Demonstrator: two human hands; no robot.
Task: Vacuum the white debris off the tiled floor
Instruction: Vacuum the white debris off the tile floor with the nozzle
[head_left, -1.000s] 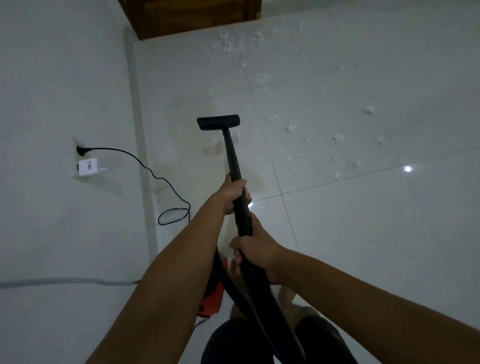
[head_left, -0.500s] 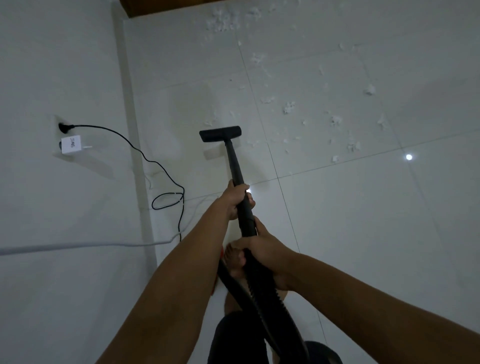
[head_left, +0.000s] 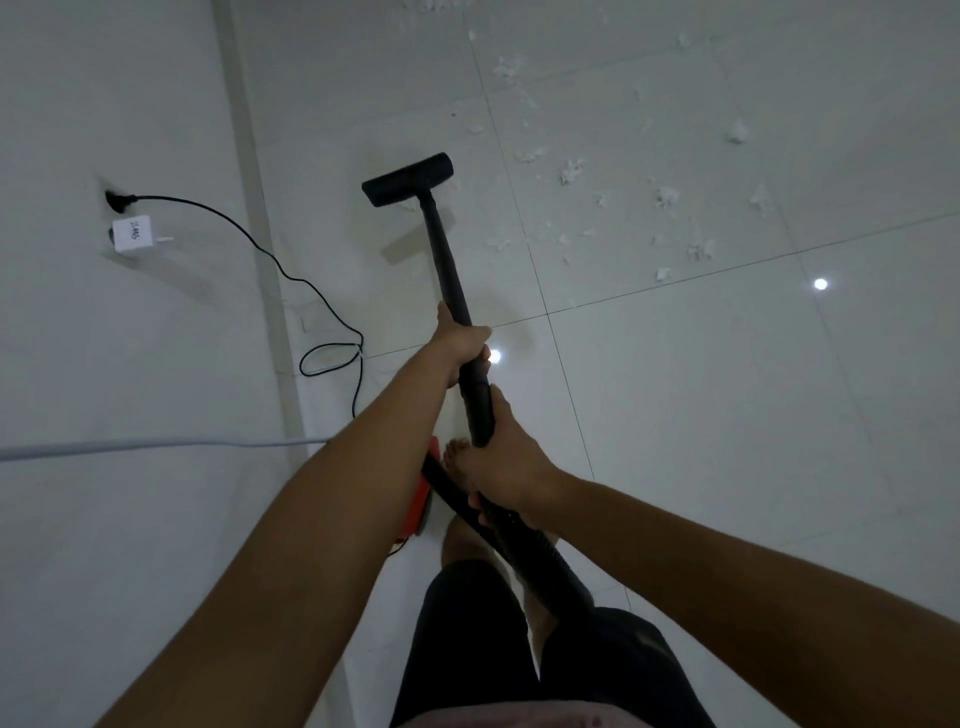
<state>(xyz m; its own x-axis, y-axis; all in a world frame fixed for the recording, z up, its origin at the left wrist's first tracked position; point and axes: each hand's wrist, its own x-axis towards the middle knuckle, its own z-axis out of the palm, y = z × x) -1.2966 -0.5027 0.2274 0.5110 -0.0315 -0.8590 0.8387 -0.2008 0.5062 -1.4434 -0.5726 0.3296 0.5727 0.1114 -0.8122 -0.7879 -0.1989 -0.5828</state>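
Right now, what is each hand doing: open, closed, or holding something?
Left hand: closed round the black vacuum wand, the grip farther from the body.
Right hand: closed round the same wand's near end.

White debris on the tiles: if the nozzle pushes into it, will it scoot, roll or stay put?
The white debris looks like fluffy, ragged tufts, so probably light and likely to scatter ahead of the nozzle rather than roll. The tiled floor is glossy, reflecting lights, so bits would likely slide easily.
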